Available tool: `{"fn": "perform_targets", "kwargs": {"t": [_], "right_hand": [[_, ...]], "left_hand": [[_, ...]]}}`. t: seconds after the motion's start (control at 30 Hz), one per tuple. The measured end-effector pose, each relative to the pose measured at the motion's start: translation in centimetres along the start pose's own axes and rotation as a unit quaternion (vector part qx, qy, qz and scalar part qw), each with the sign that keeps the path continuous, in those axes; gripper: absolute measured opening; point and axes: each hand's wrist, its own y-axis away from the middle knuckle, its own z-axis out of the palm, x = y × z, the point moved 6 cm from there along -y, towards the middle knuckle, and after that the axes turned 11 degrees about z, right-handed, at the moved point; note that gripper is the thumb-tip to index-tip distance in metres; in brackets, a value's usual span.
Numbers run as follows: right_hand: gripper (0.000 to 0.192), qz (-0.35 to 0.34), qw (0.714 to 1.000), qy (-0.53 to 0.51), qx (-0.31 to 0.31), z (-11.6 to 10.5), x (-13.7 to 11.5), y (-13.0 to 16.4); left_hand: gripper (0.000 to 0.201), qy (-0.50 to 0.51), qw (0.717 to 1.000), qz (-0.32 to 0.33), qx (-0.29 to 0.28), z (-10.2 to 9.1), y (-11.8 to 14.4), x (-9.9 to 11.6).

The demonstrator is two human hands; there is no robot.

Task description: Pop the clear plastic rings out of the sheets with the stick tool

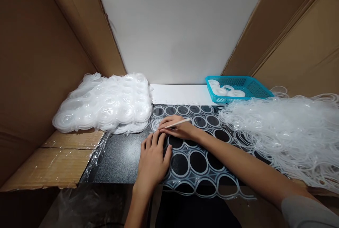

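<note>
Head view: pale pen-like tool [182, 122] pinched between fingers of right hand [180, 131]; left hand [153, 159] laid down, fingers slightly parted. Should tip be skidded, left hand may be jabbed or ring sheet [189, 162] nicked. Sheet could be dragged askew by overhanging near edge if poorly held. Sheet spread in front and left of teal basket [251, 85]; whitish, glossy rings seen in linked rows, dark centres showing.

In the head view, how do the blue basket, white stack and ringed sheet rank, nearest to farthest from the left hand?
1. Ringed sheet, at the left hand
2. White stack, ahead, left
3. Blue basket, back right
</note>
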Motion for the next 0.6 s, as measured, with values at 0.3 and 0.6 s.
{"fn": "perform_targets", "kwargs": {"t": [0.3,0.6], "right_hand": [[0.027,-0.014,0.976,0.216,0.003,-1.2,0.5,-3.5],[0.025,0.064,0.978,0.162,0.115,-7.3,1.8,-4.3]], "left_hand": [[0.039,-0.008,1.000,-0.005,-0.007,0.2,0.3,0.3],[0.033,0.020,0.999,-0.009,0.023,-0.3,0.7,0.4]]}}
